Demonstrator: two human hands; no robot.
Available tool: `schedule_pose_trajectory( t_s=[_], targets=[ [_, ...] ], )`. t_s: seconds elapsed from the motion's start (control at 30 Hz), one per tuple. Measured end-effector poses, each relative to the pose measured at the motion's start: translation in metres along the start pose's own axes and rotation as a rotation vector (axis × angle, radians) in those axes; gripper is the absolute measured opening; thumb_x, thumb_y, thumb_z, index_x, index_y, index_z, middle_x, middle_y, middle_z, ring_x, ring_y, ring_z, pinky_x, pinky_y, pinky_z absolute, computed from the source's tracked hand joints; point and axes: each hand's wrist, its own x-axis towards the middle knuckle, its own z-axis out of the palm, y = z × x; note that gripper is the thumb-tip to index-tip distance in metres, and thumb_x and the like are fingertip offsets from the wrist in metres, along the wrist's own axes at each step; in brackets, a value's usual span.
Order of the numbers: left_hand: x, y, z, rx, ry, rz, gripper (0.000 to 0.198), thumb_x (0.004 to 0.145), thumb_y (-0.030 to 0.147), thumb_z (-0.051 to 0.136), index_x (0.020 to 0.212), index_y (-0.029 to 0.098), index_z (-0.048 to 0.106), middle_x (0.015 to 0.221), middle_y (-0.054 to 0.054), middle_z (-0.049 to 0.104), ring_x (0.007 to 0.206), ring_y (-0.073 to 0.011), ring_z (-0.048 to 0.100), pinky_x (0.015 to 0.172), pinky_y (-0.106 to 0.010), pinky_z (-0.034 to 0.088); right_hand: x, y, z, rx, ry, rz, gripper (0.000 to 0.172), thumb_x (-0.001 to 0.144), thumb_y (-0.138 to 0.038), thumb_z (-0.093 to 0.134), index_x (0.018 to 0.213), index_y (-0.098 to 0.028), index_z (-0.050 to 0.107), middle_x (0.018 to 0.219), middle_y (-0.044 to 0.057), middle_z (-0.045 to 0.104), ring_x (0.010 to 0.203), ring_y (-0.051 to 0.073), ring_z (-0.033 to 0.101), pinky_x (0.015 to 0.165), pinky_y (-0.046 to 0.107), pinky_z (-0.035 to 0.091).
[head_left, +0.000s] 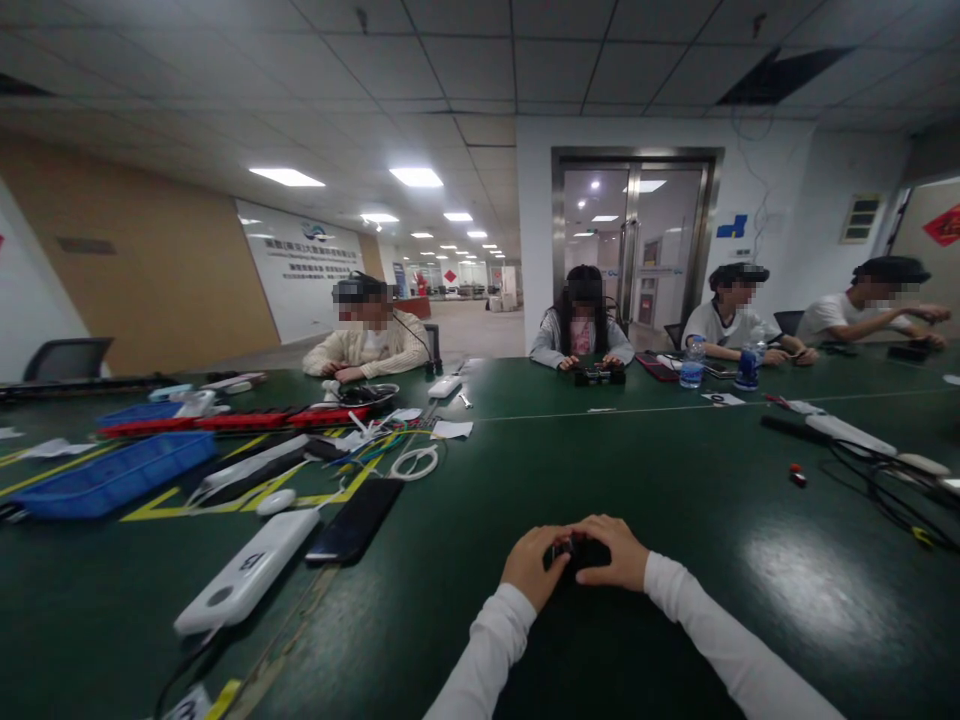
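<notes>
Both hands [531, 562] [619, 553] half-curled round a small black object [592, 554], long axis seemingly crosswise, facing unclear.

I see green table [675, 475] under the grip, glass doors [634, 240] beyond it slightly right, brown wall [150, 240] far left, ceiling lights [416, 177] on above.

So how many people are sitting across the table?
4. A person in cream sits left of the middle, a person in grey just right of it, a person in white further right, and another person in white farthest right. Others may be out of view.
</notes>
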Motion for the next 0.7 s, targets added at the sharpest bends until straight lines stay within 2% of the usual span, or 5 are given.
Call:
schedule_pose_trajectory(
  t_s=[0.2,0.33,0.43,0.6,0.7],
  targets=[
    [0.000,0.002,-0.001,-0.048,0.022,-0.023,0.028,0.068,0.015,0.050,0.094,0.022,0.056,0.089,-0.001,0.061,0.083,-0.0137,0.053,0.079,-0.031,0.042,0.001,-0.005,-0.001,-0.002,0.002,0.007,0.054,0.068,-0.055,0.055,0.115,-0.033,0.041,0.105,0.000,0.050,0.098,0.021,0.044,0.085,0.034,0.029],
    [0.000,0.001,-0.003,-0.205,0.107,-0.064,0.027,0.069,0.017,0.049,0.095,0.021,0.055,0.090,-0.002,0.061,0.082,-0.0127,0.055,0.075,-0.029,0.044,0.000,-0.005,0.000,-0.008,0.007,0.018,0.053,0.069,-0.054,0.054,0.115,-0.032,0.041,0.107,0.001,0.049,0.100,0.022,0.043,0.087,0.035,0.028],
    [0.003,-0.009,-0.007,-0.362,0.264,-0.176,0.027,0.070,0.023,0.050,0.097,0.020,0.053,0.090,-0.003,0.062,0.083,-0.0140,0.057,0.074,-0.031,0.046,-0.001,-0.006,-0.001,0.006,0.016,0.007,0.053,0.070,-0.053,0.054,0.116,-0.032,0.041,0.106,0.002,0.050,0.099,0.022,0.044,0.087,0.036,0.028],
    [0.006,-0.033,-0.021,-0.571,0.622,-0.334,0.032,0.067,0.031,0.055,0.095,0.015,0.051,0.091,-0.008,0.061,0.087,-0.0158,0.058,0.080,-0.032,0.046,-0.003,-0.006,-0.004,0.041,-0.003,0.020,0.054,0.070,-0.052,0.055,0.117,-0.031,0.040,0.106,0.002,0.051,0.100,0.022,0.044,0.089,0.037,0.027],
    [0.005,-0.038,-0.028,-0.615,0.731,-0.364,0.035,0.068,0.033,0.054,0.098,0.015,0.048,0.091,-0.007,0.059,0.077,-0.0145,0.060,0.078,-0.033,0.047,-0.003,-0.005,-0.004,0.053,0.000,0.016,0.053,0.070,-0.051,0.055,0.116,-0.031,0.041,0.104,0.002,0.051,0.100,0.022,0.044,0.089,0.037,0.027]
  ],
)
